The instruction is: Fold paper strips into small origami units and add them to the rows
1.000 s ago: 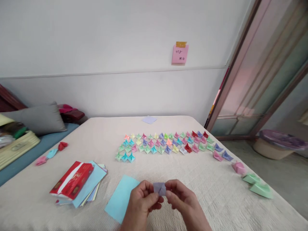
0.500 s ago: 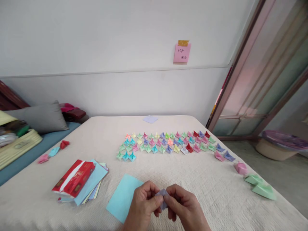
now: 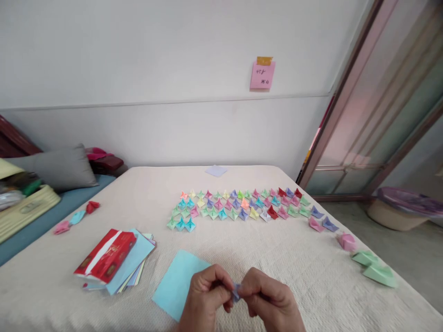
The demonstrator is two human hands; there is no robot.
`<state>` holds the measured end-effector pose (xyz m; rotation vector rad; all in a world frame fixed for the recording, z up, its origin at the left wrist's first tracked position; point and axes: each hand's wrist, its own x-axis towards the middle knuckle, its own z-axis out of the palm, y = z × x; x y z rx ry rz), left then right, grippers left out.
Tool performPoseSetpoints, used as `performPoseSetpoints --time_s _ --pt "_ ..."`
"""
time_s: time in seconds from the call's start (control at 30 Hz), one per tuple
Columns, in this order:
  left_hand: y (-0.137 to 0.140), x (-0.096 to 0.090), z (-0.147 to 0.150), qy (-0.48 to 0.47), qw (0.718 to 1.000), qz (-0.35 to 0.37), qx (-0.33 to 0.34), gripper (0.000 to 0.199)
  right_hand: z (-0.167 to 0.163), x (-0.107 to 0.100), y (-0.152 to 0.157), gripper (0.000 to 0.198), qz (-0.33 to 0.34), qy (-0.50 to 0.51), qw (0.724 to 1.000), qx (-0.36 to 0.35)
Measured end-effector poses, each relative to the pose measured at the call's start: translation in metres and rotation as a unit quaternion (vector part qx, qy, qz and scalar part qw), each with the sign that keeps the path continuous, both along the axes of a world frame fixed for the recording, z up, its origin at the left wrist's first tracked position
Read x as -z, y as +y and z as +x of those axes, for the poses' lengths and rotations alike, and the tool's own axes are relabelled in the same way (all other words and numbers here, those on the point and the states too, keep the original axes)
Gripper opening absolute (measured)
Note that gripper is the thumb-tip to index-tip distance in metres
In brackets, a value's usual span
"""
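While we hold a small folded piece of purple paper (image 3: 236, 292) between our left hand (image 3: 206, 297) and right hand (image 3: 269, 295), over the near side of the desk (image 3: 148, 193) with its cream textured cloth, the fingers of both are closed, pinching it from either side. They hide most of it, so we cannot tell how complete its folds are.

Judging by the layout, much is done: small pointed paper shapes in many colours (image 3: 223, 214) stand in rows from mid-desk towards the right edge, the nearest row short, with a gap after its three left-hand shapes. Our purple piece is not yet among them. Unfolded paper seems to be left: a light blue square sheet (image 3: 178, 282) beside our left hand, and a stack of coloured sheets (image 3: 144, 246) towards the left edge.

On that stack lies a red packet with a white band (image 3: 109, 256); its lettering is too small for us to read. On the wall (image 3: 166, 133) beyond the far edge, a pink square note (image 3: 262, 76) bears handwriting, perhaps "45g" or "458", above characters we cannot make out.
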<state>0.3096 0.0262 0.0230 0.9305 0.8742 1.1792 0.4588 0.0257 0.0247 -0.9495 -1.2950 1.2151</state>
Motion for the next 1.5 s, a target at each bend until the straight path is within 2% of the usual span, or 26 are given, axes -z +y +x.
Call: performPoseSetpoints --time_s 0.17,0.3,0.4,0.47,0.57,0.7,0.83,1.03,1.27,1.4,1.5 --pt "0.000 -0.004 0.000 0.022 0.999 0.036 0.007 0.007 0.008 -0.005 0.000 0.023 0.122 -0.107 0.987 -0.006" --pt "-0.001 -0.007 0.000 0.059 0.997 0.041 0.000 0.015 0.012 -0.009 0.000 0.022 0.137 -0.173 0.975 -0.037" --pt "-0.001 -0.010 -0.001 0.115 0.990 0.074 -0.020 0.014 0.013 -0.013 0.001 0.023 0.133 -0.194 0.970 -0.054" --pt "-0.002 -0.012 -0.003 0.151 0.983 0.098 -0.025 0.013 0.012 -0.015 0.001 0.023 0.114 -0.179 0.976 -0.056" --pt "-0.002 -0.014 -0.005 0.170 0.978 0.120 -0.016 0.014 0.010 -0.019 0.002 0.019 0.029 -0.134 0.990 -0.038" --pt "-0.003 -0.014 -0.006 0.193 0.972 0.130 -0.004 0.016 0.008 -0.020 0.004 0.008 -0.067 -0.151 0.986 -0.024" --pt "-0.002 -0.013 -0.005 0.197 0.973 0.122 0.000 0.013 0.007 -0.018 0.006 0.021 -0.116 -0.099 0.987 -0.047" --pt "-0.003 -0.014 -0.005 0.190 0.976 0.110 -0.001 0.015 0.003 -0.018 0.003 0.027 -0.143 -0.015 0.989 -0.038" --pt "-0.004 -0.011 -0.004 0.217 0.967 0.131 -0.028 0.021 0.002 -0.016 0.001 0.021 -0.082 -0.081 0.992 -0.050" --pt "0.000 -0.008 -0.006 0.211 0.972 0.101 0.001 0.012 0.004 -0.014 0.000 0.021 -0.013 -0.130 0.991 -0.004" --pt "0.002 -0.011 -0.008 0.247 0.960 0.129 0.032 0.010 0.005 -0.012 0.000 0.021 0.029 -0.151 0.988 0.004"
